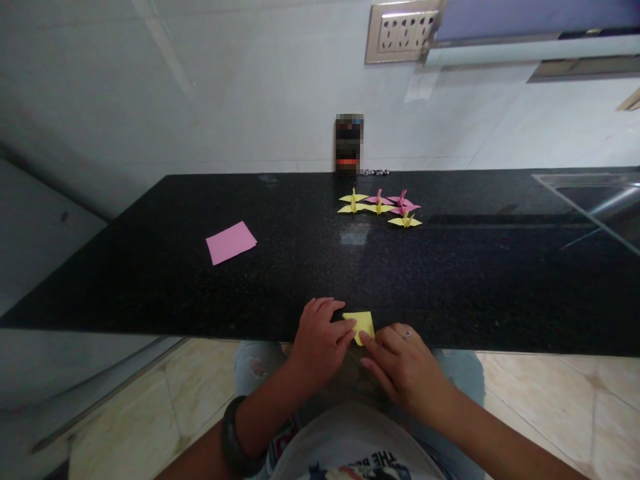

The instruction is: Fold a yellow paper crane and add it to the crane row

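Observation:
A small folded yellow paper (pixel 361 324) lies at the near edge of the black counter (pixel 300 267). My left hand (pixel 320 340) presses on its left side with bent fingers. My right hand (pixel 400 367), with a ring on one finger, pinches its lower right edge with the fingertips. Both hands are closed on the paper.
A pink square sheet (pixel 231 242) lies flat at the left of the counter. Several yellow and pink paper cranes (pixel 381 208) stand in a group farther back. A dark upright object (pixel 349 144) leans at the wall. A metal sink edge (pixel 595 200) shows at the right.

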Action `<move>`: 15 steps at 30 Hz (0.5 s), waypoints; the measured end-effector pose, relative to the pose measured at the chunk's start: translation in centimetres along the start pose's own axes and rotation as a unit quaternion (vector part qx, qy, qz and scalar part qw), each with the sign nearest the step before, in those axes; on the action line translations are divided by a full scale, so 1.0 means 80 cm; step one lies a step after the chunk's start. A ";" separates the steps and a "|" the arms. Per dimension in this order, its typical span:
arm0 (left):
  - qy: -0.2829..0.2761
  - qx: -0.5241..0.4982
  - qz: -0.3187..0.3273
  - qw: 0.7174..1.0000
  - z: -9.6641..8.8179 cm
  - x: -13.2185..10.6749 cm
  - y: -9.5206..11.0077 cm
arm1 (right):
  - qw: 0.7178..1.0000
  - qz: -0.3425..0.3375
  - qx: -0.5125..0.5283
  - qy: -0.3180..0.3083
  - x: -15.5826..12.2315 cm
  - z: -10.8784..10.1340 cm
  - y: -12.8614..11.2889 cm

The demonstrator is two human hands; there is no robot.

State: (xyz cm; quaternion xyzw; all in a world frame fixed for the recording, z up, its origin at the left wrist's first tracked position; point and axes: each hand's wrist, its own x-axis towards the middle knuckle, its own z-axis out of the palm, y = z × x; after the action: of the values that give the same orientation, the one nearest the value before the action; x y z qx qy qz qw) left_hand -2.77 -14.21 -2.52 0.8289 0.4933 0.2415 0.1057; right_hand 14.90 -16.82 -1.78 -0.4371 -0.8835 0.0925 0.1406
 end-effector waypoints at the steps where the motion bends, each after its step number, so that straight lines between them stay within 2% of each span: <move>1: 0.005 -0.008 -0.005 1.000 0.001 0.001 -0.001 | 1.000 -0.010 0.005 -0.012 0.000 0.002 -0.003; 5: 0.017 -0.028 -0.036 0.999 0.000 0.004 0.002 | 0.999 0.010 0.043 -0.016 0.002 0.004 -0.007; 9: 0.014 -0.033 -0.026 0.999 0.000 0.003 0.005 | 0.989 0.130 0.041 0.056 0.011 -0.001 0.008; 11: 0.011 -0.030 -0.008 0.999 0.001 0.001 0.004 | 0.983 0.170 0.019 0.070 0.014 -0.002 0.016; 15: 0.014 -0.031 0.012 0.999 0.003 -0.001 0.001 | 0.981 0.175 0.032 0.074 0.019 0.000 0.018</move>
State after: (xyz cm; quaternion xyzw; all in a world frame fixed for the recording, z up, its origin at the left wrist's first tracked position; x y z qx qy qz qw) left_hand -2.67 -14.31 -2.72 0.8278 0.4767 0.2697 0.1215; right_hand 15.09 -14.72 -1.94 -0.5862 -0.7768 0.1113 0.2015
